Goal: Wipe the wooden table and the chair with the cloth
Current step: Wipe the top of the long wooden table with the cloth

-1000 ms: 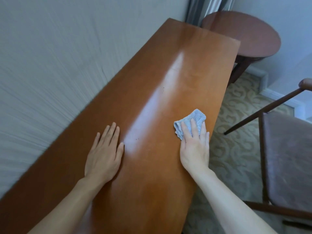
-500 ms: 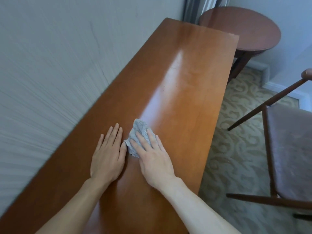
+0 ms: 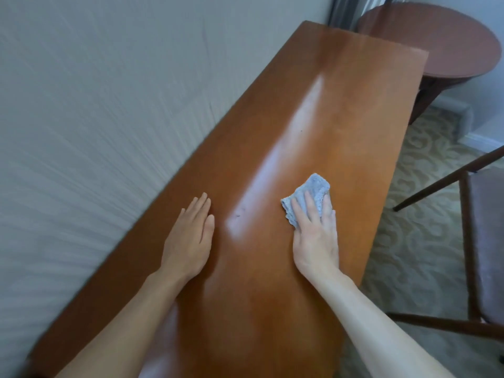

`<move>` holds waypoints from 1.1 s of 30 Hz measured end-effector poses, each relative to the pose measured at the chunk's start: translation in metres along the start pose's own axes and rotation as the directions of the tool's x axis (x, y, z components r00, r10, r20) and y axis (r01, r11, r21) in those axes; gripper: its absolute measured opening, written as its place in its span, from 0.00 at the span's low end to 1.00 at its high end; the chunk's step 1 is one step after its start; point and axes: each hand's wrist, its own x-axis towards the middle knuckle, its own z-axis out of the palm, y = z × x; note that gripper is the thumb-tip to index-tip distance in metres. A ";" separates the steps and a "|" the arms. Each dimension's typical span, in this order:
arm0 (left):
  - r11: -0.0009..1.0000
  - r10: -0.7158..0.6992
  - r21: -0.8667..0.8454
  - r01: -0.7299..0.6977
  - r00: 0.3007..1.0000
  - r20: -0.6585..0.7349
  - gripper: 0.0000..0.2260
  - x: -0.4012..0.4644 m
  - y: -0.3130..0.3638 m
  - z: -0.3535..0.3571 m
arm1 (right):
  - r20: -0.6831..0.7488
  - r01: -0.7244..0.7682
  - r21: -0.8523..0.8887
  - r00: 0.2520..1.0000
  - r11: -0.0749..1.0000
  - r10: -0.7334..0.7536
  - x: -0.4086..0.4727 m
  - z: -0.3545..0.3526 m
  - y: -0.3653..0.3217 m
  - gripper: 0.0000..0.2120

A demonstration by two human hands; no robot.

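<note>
A long glossy wooden table [image 3: 341, 110] runs along the wall from the near left to the far right. My right hand [image 3: 316, 236] presses flat on a small crumpled blue-grey cloth [image 3: 313, 190] on the table's right half, its fingers spread over the cloth. My left hand [image 3: 191, 241] lies flat on the tabletop to the left, palm down, fingers together, holding nothing. The wooden chair [image 3: 485, 241] with a dark padded seat stands at the right edge of the view, apart from the table.
A round dark wooden side table [image 3: 436, 39] stands beyond the long table's far end. A pale textured wall [image 3: 95, 105] borders the table's left side. Patterned carpet [image 3: 414, 214] lies between table and chair. A curtain [image 3: 351, 9] hangs at the top.
My right hand slid the cloth left until it was beside my left hand, then back to the right half of the table. My left hand has stayed flat in place.
</note>
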 end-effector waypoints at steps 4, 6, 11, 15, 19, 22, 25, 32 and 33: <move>0.989 -0.119 -0.097 0.110 0.988 -0.095 0.24 -0.014 -0.026 -0.016 | 0.057 0.173 0.068 0.983 0.983 -0.177 0.000 0.030 -0.084 0.31; 0.980 -0.174 -0.122 0.158 0.975 -0.136 0.23 -0.012 -0.037 -0.025 | 0.101 0.263 0.112 0.956 0.958 -0.274 -0.005 0.046 -0.129 0.31; 0.974 -0.200 -0.126 0.187 0.974 -0.101 0.27 -0.015 -0.057 -0.040 | 0.226 0.465 0.098 0.851 0.880 -0.474 -0.043 0.071 -0.197 0.34; 0.981 -0.185 -0.073 0.178 0.977 -0.105 0.26 -0.028 -0.058 -0.040 | 0.267 0.573 0.046 0.782 0.818 -0.563 -0.053 0.068 -0.180 0.33; 0.990 -0.139 -0.034 0.137 0.988 -0.071 0.22 -0.033 -0.039 -0.027 | 0.198 0.454 0.051 0.868 0.889 -0.455 -0.030 0.049 -0.125 0.30; 0.994 -0.107 0.005 0.108 0.993 -0.043 0.23 -0.040 -0.024 -0.021 | 0.143 0.334 0.000 0.933 0.943 -0.331 -0.010 0.025 -0.070 0.29; 0.992 -0.116 0.038 0.117 0.993 -0.029 0.24 -0.052 -0.013 -0.022 | 0.089 0.227 -0.042 0.971 0.973 -0.222 0.008 0.005 -0.018 0.28; 0.988 -0.153 0.032 0.154 0.987 -0.048 0.25 -0.101 0.009 -0.022 | 0.008 0.146 -0.022 0.989 0.989 -0.146 0.002 -0.009 0.048 0.25; 0.986 -0.160 0.035 0.162 0.986 -0.049 0.25 -0.110 0.012 -0.021 | 0.008 0.144 -0.020 0.990 0.989 -0.144 -0.004 -0.010 0.050 0.25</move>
